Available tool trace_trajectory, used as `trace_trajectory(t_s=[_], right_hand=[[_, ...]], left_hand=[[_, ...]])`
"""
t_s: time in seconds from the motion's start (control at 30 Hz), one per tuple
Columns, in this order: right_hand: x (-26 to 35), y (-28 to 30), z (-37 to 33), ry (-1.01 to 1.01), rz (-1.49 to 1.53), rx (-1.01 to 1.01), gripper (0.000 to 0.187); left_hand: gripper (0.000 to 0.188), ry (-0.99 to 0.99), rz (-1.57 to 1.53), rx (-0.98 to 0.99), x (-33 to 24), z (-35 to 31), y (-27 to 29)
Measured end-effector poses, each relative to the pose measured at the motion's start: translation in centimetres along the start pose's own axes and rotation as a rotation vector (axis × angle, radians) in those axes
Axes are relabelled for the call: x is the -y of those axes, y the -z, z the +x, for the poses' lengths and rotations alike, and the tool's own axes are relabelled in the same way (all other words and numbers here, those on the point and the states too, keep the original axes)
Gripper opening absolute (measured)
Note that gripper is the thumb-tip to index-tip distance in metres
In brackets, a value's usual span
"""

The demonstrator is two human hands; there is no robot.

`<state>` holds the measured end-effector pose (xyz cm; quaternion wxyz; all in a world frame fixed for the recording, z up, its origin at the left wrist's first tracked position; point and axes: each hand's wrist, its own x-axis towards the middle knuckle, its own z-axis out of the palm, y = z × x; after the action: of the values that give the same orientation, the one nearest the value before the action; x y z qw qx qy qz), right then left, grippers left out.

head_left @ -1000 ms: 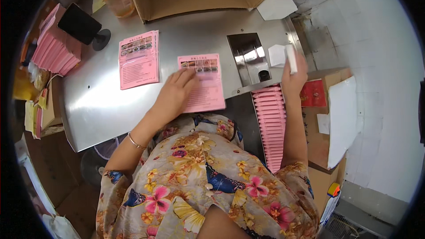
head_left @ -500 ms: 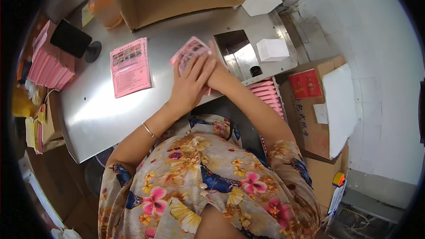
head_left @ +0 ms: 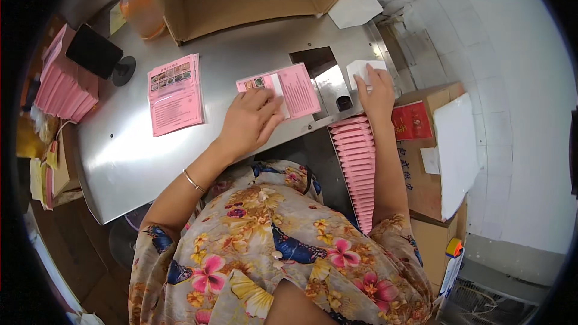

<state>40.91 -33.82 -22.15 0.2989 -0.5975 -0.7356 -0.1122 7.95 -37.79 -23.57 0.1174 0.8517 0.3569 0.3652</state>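
Observation:
A flat pink printed packet (head_left: 301, 93) with small food pictures and a clear, glossy edge lies on the metal table before me. A white paper strip (head_left: 281, 93) lies across its middle. My left hand (head_left: 250, 121) rests over the packet's near left part, its fingers loosely bent and apart, touching the strip. To the right, my right hand (head_left: 378, 91) reaches onto a stack of white paper slips (head_left: 361, 67). Its thumb and fingers are spread on the top of the stack. Farther left on the table lies a small pile of similar pink packets (head_left: 176, 99).
Many pink packets stand in a row in a box (head_left: 355, 162) below the table's right edge. A dark cutout (head_left: 319, 72) lies beside the slips. A cardboard box (head_left: 241, 12), a bottle (head_left: 141, 9), a black stand (head_left: 93, 51) and stacked pink packets (head_left: 66, 90) surround the table.
My hands have parted. The pink packet, held up between them before, now lies flat under my left hand with a white strip on it. My right hand has moved right to the white slips.

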Motion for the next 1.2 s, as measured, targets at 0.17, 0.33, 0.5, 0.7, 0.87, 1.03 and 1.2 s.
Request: trace_trajectory(t_s=[0.17, 0.33, 0.5, 0.7, 0.87, 1.03, 1.2], right_hand=[[-1.0, -0.1, -0.6, -0.125, -0.014, 0.115, 0.029], [0.6, -0.3, -0.6, -0.094, -0.078, 0.168, 0.030], [-4.0, -1.8, -0.6, 0.026, -0.064, 0.014, 0.039], [-1.0, 0.1, -0.8, 0.163, 0.125, -0.022, 0.043], [9.8, -0.9, -4.5, 0.605, 0.411, 0.226, 0.032], [9.5, -5.4, -2.9, 0.451, 0.283, 0.340, 0.041], [12.8, -8.6, 0.3, 0.641, -0.051, 0.547, 0.045]], left_hand=[[0.022, -0.068, 0.183, 0.032, 1.2, 1.7, -1.9], [0.014, -0.034, 0.227, 0.032, 1.2, 1.6, -2.2], [0.015, 0.144, 0.209, 0.255, 0.1, 0.4, -2.1], [0.034, 0.014, 0.158, 0.226, 0.2, -2.8, 1.8], [0.054, 0.064, 0.256, 0.237, 0.5, -2.7, 0.3], [0.076, 0.115, 0.137, 0.233, 0.1, -0.4, -1.7], [0.088, 0.073, 0.261, 0.082, -0.9, 1.1, -1.4]])
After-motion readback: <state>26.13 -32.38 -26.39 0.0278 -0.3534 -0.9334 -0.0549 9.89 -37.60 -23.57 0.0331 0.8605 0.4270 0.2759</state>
